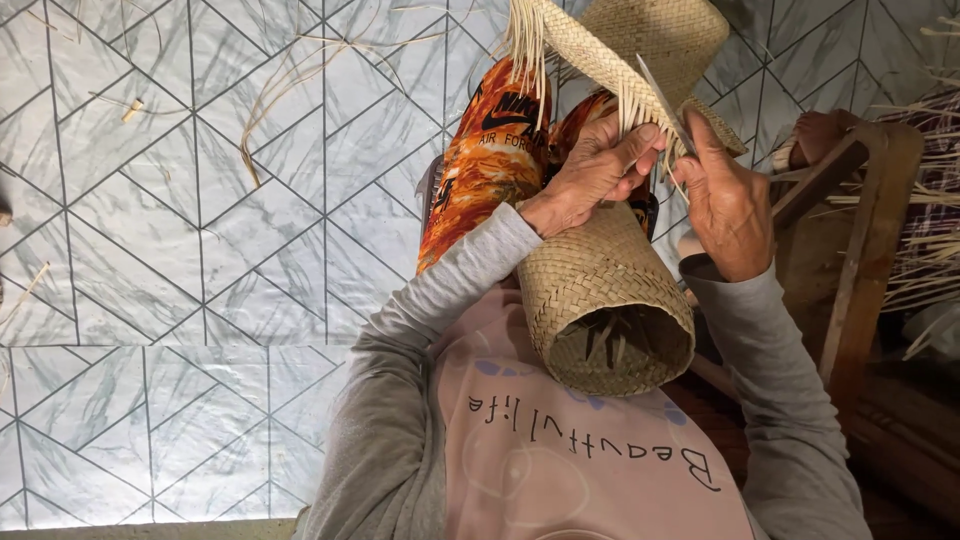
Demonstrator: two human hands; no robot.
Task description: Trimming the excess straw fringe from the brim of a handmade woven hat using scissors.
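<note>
A tan woven-straw cylinder (600, 300) lay on the lap, open end nearest. Just beyond, the left hand (592, 170) pinched loose straw ends (640, 115) at the pale woven hat's brim (600, 50); the right hand (725, 195) gripped a thin blade (662, 95). Trimming seemed best done with strands taut, cutting close and evenly.

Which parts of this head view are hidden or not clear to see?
- Woven hat: top cut off by the upper frame edge.
- Thin blade in right hand: handle hidden by fingers.
- Left hand: palm faces away.
- Woven tube: inside too dark.
</note>
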